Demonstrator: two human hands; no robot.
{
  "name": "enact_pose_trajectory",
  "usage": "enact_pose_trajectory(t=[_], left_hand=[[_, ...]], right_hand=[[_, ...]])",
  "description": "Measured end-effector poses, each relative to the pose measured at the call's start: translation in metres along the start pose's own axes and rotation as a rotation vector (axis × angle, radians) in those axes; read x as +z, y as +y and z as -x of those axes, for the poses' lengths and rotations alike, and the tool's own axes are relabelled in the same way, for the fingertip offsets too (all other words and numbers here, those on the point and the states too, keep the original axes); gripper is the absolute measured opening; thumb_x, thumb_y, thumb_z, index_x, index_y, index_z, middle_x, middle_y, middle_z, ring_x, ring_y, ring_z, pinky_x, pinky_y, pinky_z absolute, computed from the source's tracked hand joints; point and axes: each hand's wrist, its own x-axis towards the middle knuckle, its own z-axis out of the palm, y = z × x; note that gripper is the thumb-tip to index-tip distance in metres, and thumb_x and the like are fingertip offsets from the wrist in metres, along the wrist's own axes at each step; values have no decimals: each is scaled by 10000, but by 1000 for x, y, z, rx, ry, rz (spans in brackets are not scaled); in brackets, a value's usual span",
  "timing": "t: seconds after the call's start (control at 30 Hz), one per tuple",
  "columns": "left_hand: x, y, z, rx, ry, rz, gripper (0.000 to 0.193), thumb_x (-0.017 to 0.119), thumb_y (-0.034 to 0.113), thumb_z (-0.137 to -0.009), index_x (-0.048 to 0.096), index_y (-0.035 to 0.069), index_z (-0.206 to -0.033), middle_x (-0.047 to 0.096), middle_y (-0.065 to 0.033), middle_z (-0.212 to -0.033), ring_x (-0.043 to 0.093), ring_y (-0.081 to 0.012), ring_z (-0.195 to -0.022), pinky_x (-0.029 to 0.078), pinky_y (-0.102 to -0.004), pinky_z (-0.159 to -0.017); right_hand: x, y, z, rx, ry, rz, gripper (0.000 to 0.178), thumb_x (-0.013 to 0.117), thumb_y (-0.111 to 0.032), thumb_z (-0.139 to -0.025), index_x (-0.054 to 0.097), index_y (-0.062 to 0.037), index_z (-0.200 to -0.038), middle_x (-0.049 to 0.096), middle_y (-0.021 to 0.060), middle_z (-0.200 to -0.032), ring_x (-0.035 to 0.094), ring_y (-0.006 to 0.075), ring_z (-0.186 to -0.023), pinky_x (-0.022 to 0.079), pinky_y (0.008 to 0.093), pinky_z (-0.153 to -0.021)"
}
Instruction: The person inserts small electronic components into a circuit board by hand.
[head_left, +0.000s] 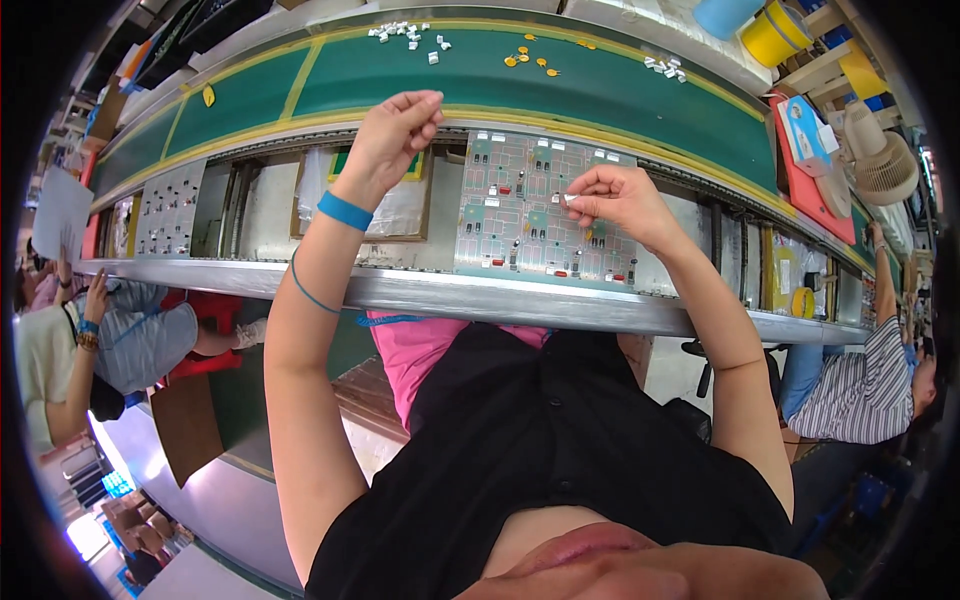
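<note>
My right hand (625,208) pinches a small white connector (571,199) just over a grey-green circuit board (540,225). That board carries black, red and white parts and sits on the rails in front of me. Over the near edge of the green belt, up and left of the board, my left hand (402,130) is closed, thumb against fingers. Whatever it may hold is too small to make out. Small white connectors (433,57) lie loose on the belt beyond it, with yellow disc-shaped components (523,55) to their right.
The green belt (370,75) runs along the far side, with more white parts (665,69) at right. A second board (168,215) sits left on the rails. A metal rail (420,290) crosses before me. A fan (880,160) stands right. Co-workers sit at both sides.
</note>
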Motion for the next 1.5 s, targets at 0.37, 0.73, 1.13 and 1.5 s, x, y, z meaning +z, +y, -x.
enact_pose_trajectory(t=[0.37,0.73,1.13,1.5], left_hand=[[22,-27,50,18,-16,-764,198,581,78,-846,620,17,-1030,582,14,-755,440,-20,-594,343,-162,-509],[34,-37,57,393,-163,-1251,132,623,77,-764,666,1,-863,610,-164,-809,588,-328,-746,471,-373,-674],[44,-36,60,489,-235,-1518,115,531,44,-784,629,-15,-802,559,-177,-826,575,-353,-770,463,-423,-689],[41,-40,62,488,-229,-1520,130,535,8,-758,630,-12,-844,572,-169,-841,579,-348,-784,466,-421,-698]], right_hand=[[1,7,2,-89,156,-87,203,602,-49,-827,592,-17,-1027,557,-13,-816,479,41,-633,413,182,-592],[3,9,7,-104,138,47,198,627,-132,-840,648,-7,-993,600,-9,-776,487,40,-627,415,186,-585],[8,13,6,-121,128,96,160,632,-115,-837,659,-7,-952,610,0,-777,510,47,-626,433,197,-576],[15,15,8,-289,202,479,143,638,-81,-809,641,-9,-933,622,53,-807,559,99,-672,464,231,-620]])
